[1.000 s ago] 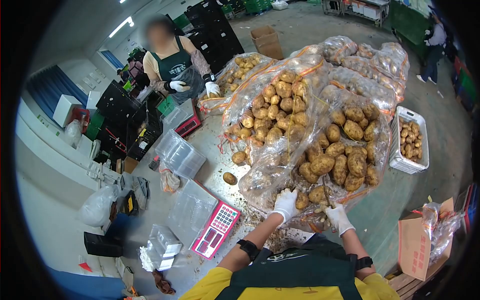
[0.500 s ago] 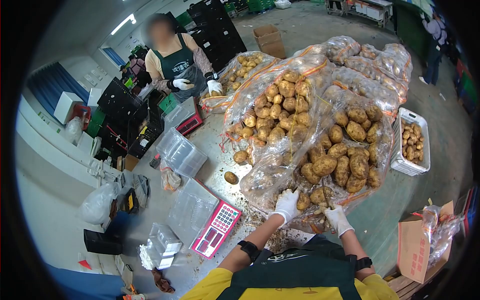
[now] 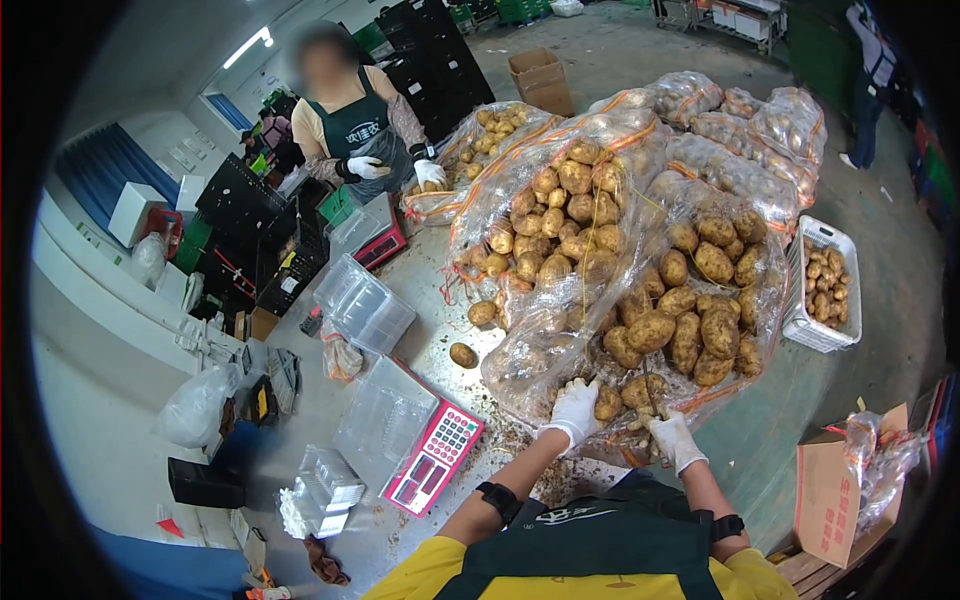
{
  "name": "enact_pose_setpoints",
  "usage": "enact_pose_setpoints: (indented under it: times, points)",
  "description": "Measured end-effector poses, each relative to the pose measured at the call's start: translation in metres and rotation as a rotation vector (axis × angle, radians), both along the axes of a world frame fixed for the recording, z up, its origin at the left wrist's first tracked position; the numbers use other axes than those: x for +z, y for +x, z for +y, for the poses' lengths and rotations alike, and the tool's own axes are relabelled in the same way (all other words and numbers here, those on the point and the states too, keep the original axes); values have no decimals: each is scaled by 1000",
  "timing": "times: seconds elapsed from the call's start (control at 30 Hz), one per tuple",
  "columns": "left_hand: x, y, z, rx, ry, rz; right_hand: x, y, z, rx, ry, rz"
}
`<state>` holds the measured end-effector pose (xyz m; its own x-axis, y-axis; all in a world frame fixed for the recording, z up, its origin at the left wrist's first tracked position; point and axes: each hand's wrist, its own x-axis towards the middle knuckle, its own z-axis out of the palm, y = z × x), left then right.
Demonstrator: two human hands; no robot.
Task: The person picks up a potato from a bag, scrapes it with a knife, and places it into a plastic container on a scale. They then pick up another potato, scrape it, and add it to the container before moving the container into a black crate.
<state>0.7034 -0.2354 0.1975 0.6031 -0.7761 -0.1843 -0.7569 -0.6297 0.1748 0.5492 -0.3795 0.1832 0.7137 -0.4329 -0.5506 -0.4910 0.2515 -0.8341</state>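
Observation:
My white-gloved left hand (image 3: 575, 412) is closed on the near edge of a clear plastic bag (image 3: 530, 380), right beside a small potato (image 3: 607, 403). My right hand (image 3: 676, 442), also gloved, grips the bag's near edge a little to the right, its fingertips partly hidden. Between the two hands lie another potato (image 3: 640, 392) and a thin dark strip (image 3: 648, 375). Beyond them, a heap of soil-specked potatoes (image 3: 685, 340) fills the opened bag.
To the left are a red scale (image 3: 435, 458), clear plastic boxes (image 3: 365, 305) and a loose potato (image 3: 463, 355). A white basket of potatoes (image 3: 822, 285) stands right, above a cardboard box (image 3: 830, 500). A gloved co-worker (image 3: 355, 130) stands across the table.
Both my hands stay nearly in place at the bag's edge. The person at the far right has shifted slightly, with an arm raised.

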Motion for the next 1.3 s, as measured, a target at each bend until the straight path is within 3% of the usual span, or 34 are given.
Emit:
enact_pose_setpoints:
  times: [0.27,0.67,0.97,1.07,1.3]
  points:
    - [-14,2,1,-1,7,-20,9,1,1,-7,68,49]
    - [2,0,-1,14,28,31,10,1,2,-35,95,-3]
    - [3,-1,-1,22,21,16,-6,0,-1,33,19,38]
    - [5,-2,-1,27,30,18,-44,-3,-4,26,-25,44]
    - [1,-1,-1,27,24,23,-45,-4,-4,18,-30,66]
